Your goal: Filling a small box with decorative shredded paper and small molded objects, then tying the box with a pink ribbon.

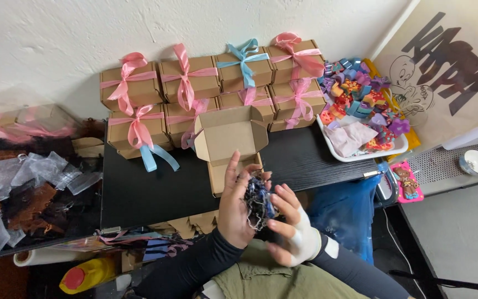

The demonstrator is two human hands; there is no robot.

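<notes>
On the black table, seen from above: a person's two hands meet at 6 o'clock, just below an open box
Left hand [234, 209]: palm up, fingers spread and half curled, cupping a wad of shredded paper; dark sleeve runs off toward 7 o'clock
Right hand [293, 232]: wrapped in a white bandage across the palm, fingers pinching into the same wad from the 4 o'clock side
Shred [258, 200]: dark blue and pale strips in a tangled clump, held between both hands, touching both, just at the 6 o'clock edge of the open box
Open box [229, 145]: brown card, lid flaps raised, standing near the table's front edge at centre; inside cannot be told
Table [145, 191]: black top, bare at 8 o'clock of the hands
Tied boxes [195, 83]: brown card, stacked in two rows against the white wall at 12 o'clock, most with pink ribbon bows
Blue-ribbon box [244, 69]: top row, at 12 o'clock of the open box
Loose blue ribbon [156, 156]: hangs from a lower box at 10 o'clock
Tray [355, 158]: white, at 2 o'clock, heaped with small coloured shapes and a pale pouch
Mesh bags [40, 171]: sheer white, piled at 9 o'clock beside the table
Blue bag [347, 213]: at 3 o'clock, just beside the right forearm
Bottle [87, 275]: yellow with red cap, lying at 8 o'clock below the table
</notes>
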